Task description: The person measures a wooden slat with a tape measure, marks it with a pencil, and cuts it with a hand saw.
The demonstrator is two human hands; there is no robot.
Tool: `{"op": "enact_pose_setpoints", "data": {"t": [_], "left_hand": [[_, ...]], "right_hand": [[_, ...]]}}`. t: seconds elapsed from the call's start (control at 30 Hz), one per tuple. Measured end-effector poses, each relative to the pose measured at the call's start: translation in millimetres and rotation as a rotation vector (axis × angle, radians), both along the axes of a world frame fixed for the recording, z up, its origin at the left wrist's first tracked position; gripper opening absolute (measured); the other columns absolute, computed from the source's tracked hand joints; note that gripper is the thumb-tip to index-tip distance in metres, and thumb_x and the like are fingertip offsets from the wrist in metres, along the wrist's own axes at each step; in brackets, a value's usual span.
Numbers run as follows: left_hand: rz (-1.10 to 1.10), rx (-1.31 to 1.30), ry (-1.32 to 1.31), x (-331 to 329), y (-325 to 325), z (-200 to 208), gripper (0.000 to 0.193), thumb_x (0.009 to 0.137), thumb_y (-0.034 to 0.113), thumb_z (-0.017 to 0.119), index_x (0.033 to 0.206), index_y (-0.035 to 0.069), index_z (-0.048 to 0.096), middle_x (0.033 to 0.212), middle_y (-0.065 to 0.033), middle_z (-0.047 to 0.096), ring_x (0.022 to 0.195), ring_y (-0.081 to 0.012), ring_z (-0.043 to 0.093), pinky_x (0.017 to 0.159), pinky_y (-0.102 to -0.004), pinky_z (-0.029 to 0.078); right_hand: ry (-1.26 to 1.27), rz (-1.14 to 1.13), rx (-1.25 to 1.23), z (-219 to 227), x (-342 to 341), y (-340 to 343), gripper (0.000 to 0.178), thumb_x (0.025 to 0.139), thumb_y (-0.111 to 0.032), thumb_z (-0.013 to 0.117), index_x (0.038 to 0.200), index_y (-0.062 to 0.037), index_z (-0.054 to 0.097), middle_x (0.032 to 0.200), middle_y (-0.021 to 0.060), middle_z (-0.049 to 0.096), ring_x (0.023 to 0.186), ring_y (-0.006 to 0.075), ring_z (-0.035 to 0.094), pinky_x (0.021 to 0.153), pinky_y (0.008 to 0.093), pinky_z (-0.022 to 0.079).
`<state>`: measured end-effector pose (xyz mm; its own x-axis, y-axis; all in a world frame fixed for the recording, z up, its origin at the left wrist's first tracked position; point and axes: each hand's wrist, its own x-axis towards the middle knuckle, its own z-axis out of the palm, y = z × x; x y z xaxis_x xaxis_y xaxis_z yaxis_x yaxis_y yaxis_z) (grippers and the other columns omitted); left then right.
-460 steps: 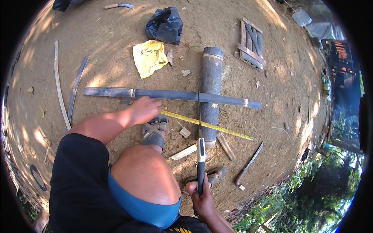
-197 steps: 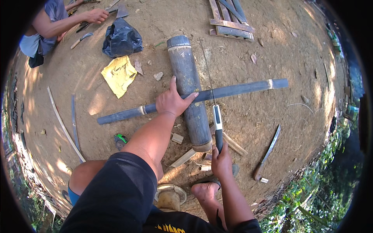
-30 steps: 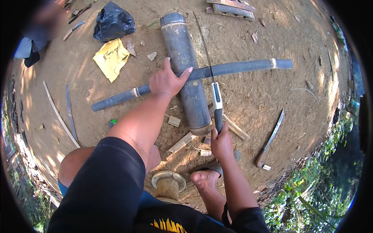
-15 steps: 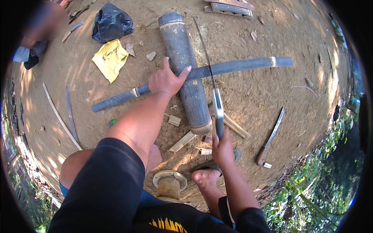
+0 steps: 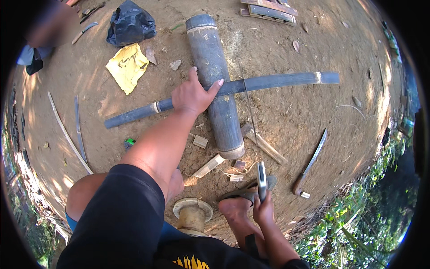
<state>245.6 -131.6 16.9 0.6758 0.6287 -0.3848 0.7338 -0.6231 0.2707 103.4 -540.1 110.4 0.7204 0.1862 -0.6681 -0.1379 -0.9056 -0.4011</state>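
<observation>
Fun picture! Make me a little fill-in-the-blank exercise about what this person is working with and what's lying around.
1. The right hand grips the saw by its ______.
2. The left hand rests on the long strip, and the saw's blade crosses that strip on the ______ side of the thick log, as the person sees it.
3. The crumpled sheet beside the black bag is coloured ______.

Missing words: handle; right; yellow.
</observation>
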Motion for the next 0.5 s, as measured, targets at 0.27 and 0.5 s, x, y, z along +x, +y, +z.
{"op": "enact_pose_setpoints", "data": {"t": [0.27,0.5], "left_hand": [[0.001,-0.028,-0.026,-3.2,0.3,3.3,0.094,0.085,0.080,0.055,0.143,0.006,0.046,0.097,-0.0240,0.074,0.091,-0.0420,0.073,0.079,-0.0522,0.056],[0.003,-0.072,0.050,1.3,-7.1,8.6,0.094,0.085,0.080,0.055,0.142,0.006,0.048,0.098,-0.0237,0.074,0.092,-0.0419,0.072,0.080,-0.0518,0.055]], "right_hand": [[-0.067,0.005,0.008,-33.9,107.4,140.6,0.033,0.101,-0.030,0.060,0.119,-0.0037,0.050,0.089,0.0306,0.068,0.086,0.0545,0.065,0.074,0.0609,0.051],[0.028,0.007,-0.060,-10.0,27.3,27.5,0.042,0.099,-0.024,0.062,0.132,-0.0041,0.047,0.100,0.0317,0.068,0.097,0.0529,0.066,0.081,0.0592,0.052]]}}
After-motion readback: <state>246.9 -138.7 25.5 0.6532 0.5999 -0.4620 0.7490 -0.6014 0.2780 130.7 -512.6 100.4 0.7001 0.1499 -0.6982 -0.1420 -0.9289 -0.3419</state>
